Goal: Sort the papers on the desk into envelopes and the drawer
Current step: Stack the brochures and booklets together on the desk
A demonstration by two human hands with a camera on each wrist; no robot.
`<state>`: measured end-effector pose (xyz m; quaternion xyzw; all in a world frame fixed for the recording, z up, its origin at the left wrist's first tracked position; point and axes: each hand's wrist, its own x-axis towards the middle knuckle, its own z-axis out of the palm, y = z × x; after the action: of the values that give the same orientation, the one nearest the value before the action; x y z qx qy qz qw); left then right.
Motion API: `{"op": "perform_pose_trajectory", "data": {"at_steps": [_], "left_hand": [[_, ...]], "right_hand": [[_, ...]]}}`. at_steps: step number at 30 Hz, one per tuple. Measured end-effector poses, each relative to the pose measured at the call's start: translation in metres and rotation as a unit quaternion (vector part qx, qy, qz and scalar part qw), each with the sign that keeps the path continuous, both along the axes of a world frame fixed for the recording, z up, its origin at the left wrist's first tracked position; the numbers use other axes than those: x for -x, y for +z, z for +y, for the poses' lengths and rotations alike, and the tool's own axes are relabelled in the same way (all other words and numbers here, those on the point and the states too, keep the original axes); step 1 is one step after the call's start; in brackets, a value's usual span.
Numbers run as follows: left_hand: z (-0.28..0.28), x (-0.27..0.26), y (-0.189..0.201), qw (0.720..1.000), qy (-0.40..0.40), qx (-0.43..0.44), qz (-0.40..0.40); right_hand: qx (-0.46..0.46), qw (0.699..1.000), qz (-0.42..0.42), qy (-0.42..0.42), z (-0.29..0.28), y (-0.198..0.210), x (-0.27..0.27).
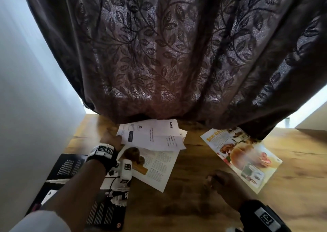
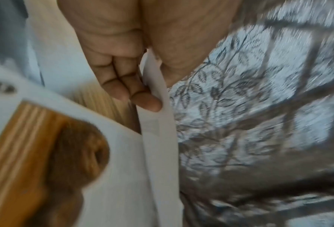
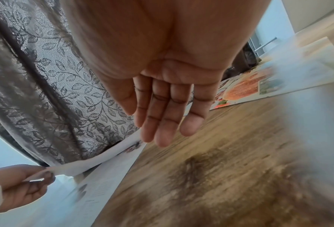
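My left hand (image 1: 110,139) pinches the left edge of a white printed sheet (image 1: 154,136) and lifts it off the desk; the left wrist view shows thumb and fingers (image 2: 140,98) clamped on the white sheet's edge (image 2: 158,138). Under that sheet lies a magazine page (image 1: 155,166) with a brown photo. A colourful food flyer (image 1: 242,159) lies at the right. My right hand (image 1: 219,180) hovers over the bare wood with straight fingers (image 3: 168,116), holding nothing. A black-and-white leaflet (image 1: 70,184) lies under my left forearm.
A dark leaf-patterned curtain (image 1: 168,55) hangs down over the back of the wooden desk (image 1: 194,205). A white wall (image 1: 26,90) borders the desk at the left. No envelope or drawer shows in any view.
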<state>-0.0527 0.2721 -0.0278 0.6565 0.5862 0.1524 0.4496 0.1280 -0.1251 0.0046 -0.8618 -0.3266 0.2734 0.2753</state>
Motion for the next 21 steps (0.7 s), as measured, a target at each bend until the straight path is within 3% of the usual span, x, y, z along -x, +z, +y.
{"op": "perform_pose_trajectory", "data": {"at_steps": [4,6,9,11,14,17,19,21], "left_hand": [[-0.068,0.002,0.023,0.980,-0.025,0.108,-0.168],[-0.121,-0.004,0.037,0.967,-0.082,0.130,-0.201],[-0.180,-0.012,0.042,0.950,-0.199,0.141,-0.196],[-0.215,-0.020,0.035,0.942,-0.273,0.110,-0.163],[-0.262,-0.029,0.031,0.927,-0.342,0.059,-0.141],[-0.290,-0.036,0.030,0.900,-0.415,0.055,-0.122],[-0.294,-0.036,0.028,0.906,-0.408,0.048,-0.104],[-0.294,-0.036,0.028,0.945,-0.312,0.002,-0.101]], "right_hand": [[-0.051,0.995,0.079,-0.019,0.008,-0.003,0.000],[-0.088,0.983,0.152,-0.052,0.012,-0.003,-0.001],[-0.126,0.946,0.265,-0.138,0.023,-0.014,-0.006],[-0.111,0.949,0.264,-0.135,0.020,-0.026,-0.021],[-0.175,0.881,0.384,-0.216,0.015,-0.035,-0.032],[-0.208,0.859,0.388,-0.262,0.001,-0.043,-0.045],[-0.209,0.874,0.368,-0.239,-0.012,-0.052,-0.055],[-0.175,0.911,0.303,-0.219,-0.032,-0.054,-0.068]]}}
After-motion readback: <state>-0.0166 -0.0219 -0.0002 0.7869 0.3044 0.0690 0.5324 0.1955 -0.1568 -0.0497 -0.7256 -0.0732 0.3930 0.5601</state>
